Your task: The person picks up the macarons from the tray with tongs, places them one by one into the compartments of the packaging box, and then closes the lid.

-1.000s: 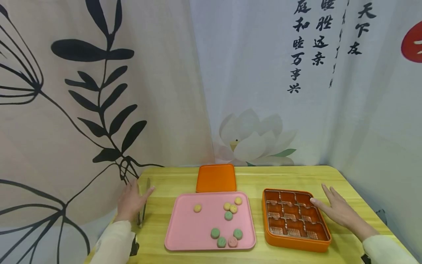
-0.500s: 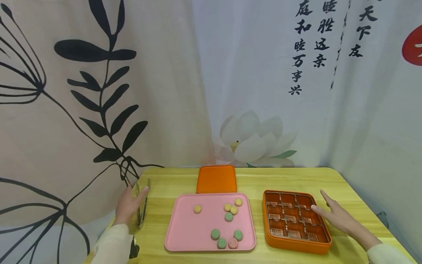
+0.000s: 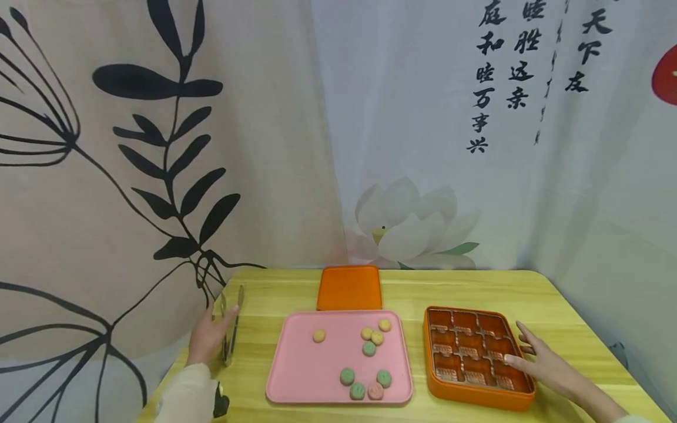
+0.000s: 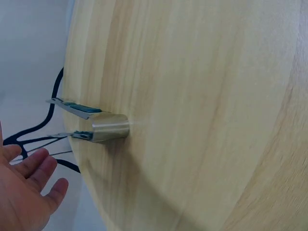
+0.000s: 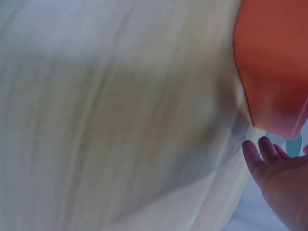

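My left hand is beside a pair of metal tongs lying at the table's left side; its thumb overlaps them in the head view. In the left wrist view the fingers are spread, loosely bent, apart from the tongs' tips. My right hand is at the right side of an orange box with a clear divided insert of several square compartments. Its thumb reaches over the rim, and the other fingers are near the outer wall in the right wrist view, holding nothing.
A pink tray in the middle bears several small round pieces: yellow, green and one pink. An orange lid lies behind it. The wooden table ends at a printed curtain.
My right hand has moved down and closer to the box's right side, its fingers bending more. My left hand has shifted slightly down beside the tongs. The box, tray and lid rest unmoved.
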`<state>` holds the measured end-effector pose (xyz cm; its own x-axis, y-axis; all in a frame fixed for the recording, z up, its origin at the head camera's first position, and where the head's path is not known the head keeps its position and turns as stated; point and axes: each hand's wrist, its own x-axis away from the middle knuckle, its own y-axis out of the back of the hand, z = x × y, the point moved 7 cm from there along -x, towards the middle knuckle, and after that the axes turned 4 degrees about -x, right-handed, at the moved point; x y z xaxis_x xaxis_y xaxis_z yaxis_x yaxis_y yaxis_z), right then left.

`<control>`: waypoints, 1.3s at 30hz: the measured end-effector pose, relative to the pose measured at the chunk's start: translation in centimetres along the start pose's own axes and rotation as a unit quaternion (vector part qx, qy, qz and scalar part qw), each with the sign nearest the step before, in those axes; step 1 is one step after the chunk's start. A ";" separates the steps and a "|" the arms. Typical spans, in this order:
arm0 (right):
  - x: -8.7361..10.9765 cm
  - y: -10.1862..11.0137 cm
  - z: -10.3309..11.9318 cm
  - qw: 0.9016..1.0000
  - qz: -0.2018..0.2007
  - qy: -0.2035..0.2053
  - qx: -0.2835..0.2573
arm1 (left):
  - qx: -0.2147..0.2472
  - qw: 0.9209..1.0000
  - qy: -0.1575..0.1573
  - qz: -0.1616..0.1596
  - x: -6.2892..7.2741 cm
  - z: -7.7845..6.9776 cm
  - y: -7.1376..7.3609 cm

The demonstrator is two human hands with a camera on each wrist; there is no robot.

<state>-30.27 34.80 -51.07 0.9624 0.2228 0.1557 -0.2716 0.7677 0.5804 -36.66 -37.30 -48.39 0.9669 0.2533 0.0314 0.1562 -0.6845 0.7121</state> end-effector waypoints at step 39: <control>1.9 -2.9 -1.4 0.993 0.038 -0.004 -0.111 | 0.013 0.995 0.040 -0.090 -0.2 3.4 -3.6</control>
<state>-27.66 33.80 -53.58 0.9389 0.2805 0.1995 -0.3377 0.8626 0.3765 -36.71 -37.23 -53.33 0.9039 0.4260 -0.0383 0.3315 -0.6411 0.6922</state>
